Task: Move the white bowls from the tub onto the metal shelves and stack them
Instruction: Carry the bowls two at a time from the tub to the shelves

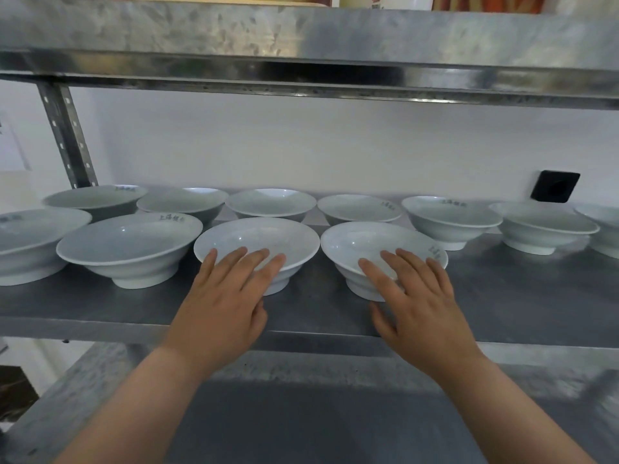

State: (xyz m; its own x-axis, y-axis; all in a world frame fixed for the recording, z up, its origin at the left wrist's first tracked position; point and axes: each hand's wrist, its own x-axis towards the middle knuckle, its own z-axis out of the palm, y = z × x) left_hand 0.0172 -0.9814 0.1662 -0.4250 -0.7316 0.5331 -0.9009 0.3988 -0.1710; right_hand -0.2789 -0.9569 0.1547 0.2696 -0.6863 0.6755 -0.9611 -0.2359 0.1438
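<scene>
Head view, the only 1:

- Left hand lies on the near rim of the front-middle bowl. 4 fingers are straight and slightly fanned, tips just inside the bowl. The thumb is tucked low beside the foot.
- Right hand does the same on the front-right bowl: fingers flat over the rim, thumb splayed out below. I can't tell whether either thumb presses the underside, so I read this as resting, not clamping.
- Both bowls stand upright on the middle shelf, close to its front edge, with their rims just beside each other.
- More white bowls sit around them, including a front-left bowl and a back row along the wall. 2 on the right may already be nested pairs, though the rims blur.
- The tub is not in view.

Handling:
- Glazed ceramic, so rigid, fairly heavy for its size, slick and prone to chipping.
- The rim is wide and flared and the foot is narrow, so a push on 1 edge would tip a bowl.
- Best hold is probably fingers over the rim with the thumb under the flare, or a palm under the foot.
- To stack, lower the foot squarely into the next bowl. Don't slide rim on rim.
- Overhead room under the upper shelf looks adequate.
</scene>
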